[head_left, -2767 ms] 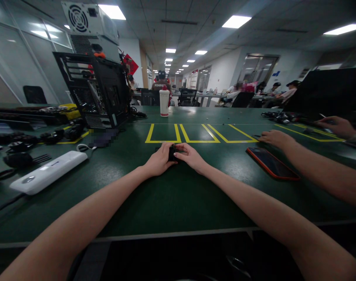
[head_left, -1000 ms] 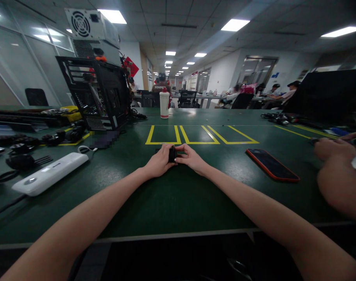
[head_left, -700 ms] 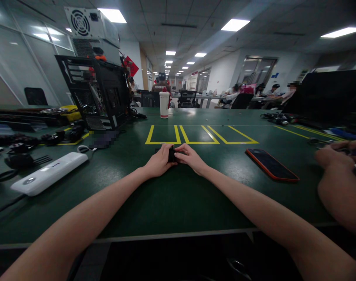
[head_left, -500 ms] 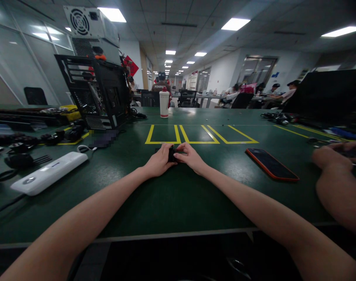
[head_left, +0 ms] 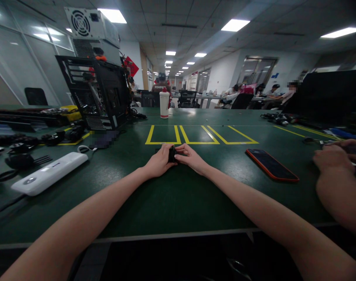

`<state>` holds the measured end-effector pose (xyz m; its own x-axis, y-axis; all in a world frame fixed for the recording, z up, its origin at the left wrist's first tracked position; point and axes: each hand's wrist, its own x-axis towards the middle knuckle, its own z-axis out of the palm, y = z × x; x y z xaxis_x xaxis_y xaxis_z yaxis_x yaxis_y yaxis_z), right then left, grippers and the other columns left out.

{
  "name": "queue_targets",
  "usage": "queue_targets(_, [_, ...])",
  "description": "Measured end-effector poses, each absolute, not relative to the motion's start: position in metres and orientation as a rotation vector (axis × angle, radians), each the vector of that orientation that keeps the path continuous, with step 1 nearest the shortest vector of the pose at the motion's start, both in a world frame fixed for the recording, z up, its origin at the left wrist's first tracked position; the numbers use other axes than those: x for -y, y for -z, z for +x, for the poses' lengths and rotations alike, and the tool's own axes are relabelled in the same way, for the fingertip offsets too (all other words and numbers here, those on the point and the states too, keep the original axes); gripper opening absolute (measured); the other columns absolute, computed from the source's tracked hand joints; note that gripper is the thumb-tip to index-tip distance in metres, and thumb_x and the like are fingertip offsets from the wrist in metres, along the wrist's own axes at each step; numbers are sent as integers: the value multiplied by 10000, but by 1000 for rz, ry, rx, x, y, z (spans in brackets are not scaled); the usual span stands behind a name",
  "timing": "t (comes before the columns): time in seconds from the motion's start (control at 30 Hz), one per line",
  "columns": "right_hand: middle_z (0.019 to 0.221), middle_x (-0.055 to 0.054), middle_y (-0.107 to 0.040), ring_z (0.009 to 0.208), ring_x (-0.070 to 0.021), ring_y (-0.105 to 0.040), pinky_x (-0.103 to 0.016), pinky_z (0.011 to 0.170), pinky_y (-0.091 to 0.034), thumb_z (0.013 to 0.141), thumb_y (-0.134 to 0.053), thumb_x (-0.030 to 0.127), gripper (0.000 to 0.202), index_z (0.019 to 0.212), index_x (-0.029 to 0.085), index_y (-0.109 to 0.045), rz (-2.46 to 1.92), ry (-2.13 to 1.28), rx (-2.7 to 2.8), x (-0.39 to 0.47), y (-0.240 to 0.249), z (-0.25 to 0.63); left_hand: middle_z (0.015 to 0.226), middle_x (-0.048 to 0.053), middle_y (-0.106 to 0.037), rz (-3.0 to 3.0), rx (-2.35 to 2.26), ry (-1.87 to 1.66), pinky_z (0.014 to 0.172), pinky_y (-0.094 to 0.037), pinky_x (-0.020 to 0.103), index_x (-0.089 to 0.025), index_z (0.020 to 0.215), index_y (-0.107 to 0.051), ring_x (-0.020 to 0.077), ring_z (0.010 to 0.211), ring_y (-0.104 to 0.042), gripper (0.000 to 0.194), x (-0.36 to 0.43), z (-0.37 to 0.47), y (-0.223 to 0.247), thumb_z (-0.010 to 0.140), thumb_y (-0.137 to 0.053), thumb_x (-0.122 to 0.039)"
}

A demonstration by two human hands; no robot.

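We see the left hand (head_left: 159, 162) curled around a small, blocky black part (head_left: 172, 154), the right hand (head_left: 192, 159) pinching its side with fingertips nearly together, just short of the flat yellow tape (head_left: 199, 143). Uneven pressure could, we judge, make it slip on the smooth, glossy green tabletop (head_left: 178, 207)

The small object (head_left: 171, 154) is black, the table (head_left: 178, 199) green, its taped outlines (head_left: 201, 143) yellow

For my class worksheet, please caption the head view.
Left hand and right hand hold a small black object at a green table, an orange-edged phone to the right.
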<state>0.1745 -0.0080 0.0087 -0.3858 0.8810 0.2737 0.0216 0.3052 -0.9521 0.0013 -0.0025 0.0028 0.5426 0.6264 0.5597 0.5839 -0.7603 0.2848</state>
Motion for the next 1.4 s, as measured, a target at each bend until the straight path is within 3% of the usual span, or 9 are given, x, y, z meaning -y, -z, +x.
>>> queue_targets(0.1, [880, -5, -542, 830, -133, -536, -332, 743, -471, 682, -597, 328, 248, 874, 220, -482, -847, -1239, 1620, 7, -7, 172, 1157, 126, -374, 2710, -1064, -1018, 837, -432, 448, -173, 1185, -237, 265, 1065, -437, 604, 2, 2, -2, 706, -582, -297])
queue_targets(0.27, [888, -2, -549, 780, -130, -557, -346, 729, -476, 668, -612, 277, 288, 920, 228, -482, -840, -1239, 1606, 5, -6, 171, 1164, 134, -368, 2721, -1058, -1026, 844, -428, 444, -165, 1189, -230, 271, 1081, -422, 608, 1, 2, -1, 711, -576, -312])
queue_targets(0.5, [988, -25, -549, 932, -144, -532, -370, 915, -383, 611, -649, 197, 320, 910, 179, -535, -755, -1186, 1650, 4, -8, 173, 1160, 132, -370, 2733, -1047, -1013, 857, -420, 442, -163, 1188, -227, 266, 1081, -420, 592, 2, 1, -2, 721, -563, -303])
queue_targets(0.63, [995, -21, -539, 949, -146, -520, -365, 901, -393, 586, -674, 182, 356, 907, 194, -521, -742, -1158, 1696, 4, -7, 175, 1161, 131, -371, 2725, -1052, -1007, 843, -424, 452, -170, 1186, -230, 270, 1086, -419, 580, 3, 1, -2, 723, -559, -293])
queue_targets(0.9, [901, -14, -561, 823, -134, -549, -348, 763, -467, 663, -618, 319, 253, 867, 214, -511, -811, -1241, 1602, 4, -5, 173, 1167, 127, -372, 2719, -1041, -1023, 858, -415, 453, -172, 1187, -235, 264, 1073, -432, 597, 2, 1, -2, 712, -575, -296])
queue_targets(1.2, [1030, -34, -555, 956, -156, -539, -380, 917, -384, 602, -659, 198, 370, 952, 190, -538, -734, -1251, 1606, 1, -5, 173, 1158, 130, -371, 2723, -1047, -1010, 849, -423, 454, -169, 1189, -224, 268, 1082, -423, 605, 2, 1, -2, 714, -573, -304])
queue_targets(1.4, [996, -22, -555, 949, -150, -531, -363, 892, -409, 606, -665, 219, 338, 919, 203, -538, -743, -1205, 1646, 5, -5, 174, 1154, 125, -374, 2732, -1043, -1021, 847, -425, 451, -176, 1182, -236, 273, 1093, -417, 587, 2, 1, -2, 717, -571, -299])
